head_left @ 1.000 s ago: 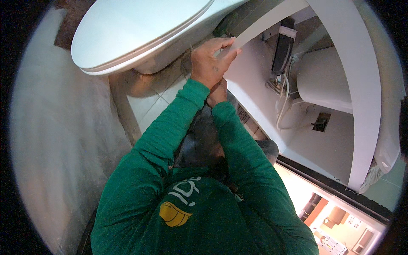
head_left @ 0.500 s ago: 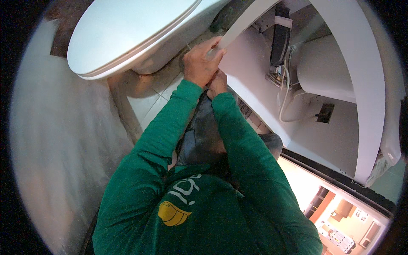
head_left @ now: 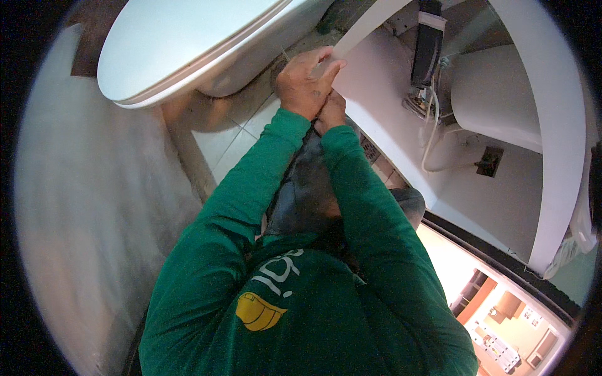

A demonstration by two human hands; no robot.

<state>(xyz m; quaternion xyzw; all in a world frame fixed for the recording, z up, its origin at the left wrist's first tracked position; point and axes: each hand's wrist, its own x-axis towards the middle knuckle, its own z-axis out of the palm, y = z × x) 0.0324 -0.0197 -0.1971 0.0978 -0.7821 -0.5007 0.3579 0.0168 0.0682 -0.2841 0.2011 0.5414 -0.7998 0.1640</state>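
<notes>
My left hand (head_left: 303, 83) is closed at the front edge of a white cabinet panel (head_left: 370, 81), with thumb and forefinger against that edge. Just below and partly behind it is my right hand (head_left: 331, 113), its fingers curled close to the same panel; what they hold is hidden. Inside the open white cabinet are a black upright pipe (head_left: 427, 53), a pale hose (head_left: 433, 135) and a rounded white basin-like body (head_left: 489, 94). A dark square wall opening (head_left: 489, 161) shows lower down, with the hose running to it.
A white toilet with its lid down (head_left: 194, 44) stands close on the left. A curved white cabinet rim (head_left: 558, 125) bounds the right side. Floor tiles (head_left: 235, 141) and a floor drain (head_left: 370, 150) lie beneath my arms. At the lower right is a lit doorway (head_left: 495, 301).
The cabinet and its contents sit slightly farther right and higher in view. My hands have shifted a little up and right with the panel edge, keeping nearly the same grip.
</notes>
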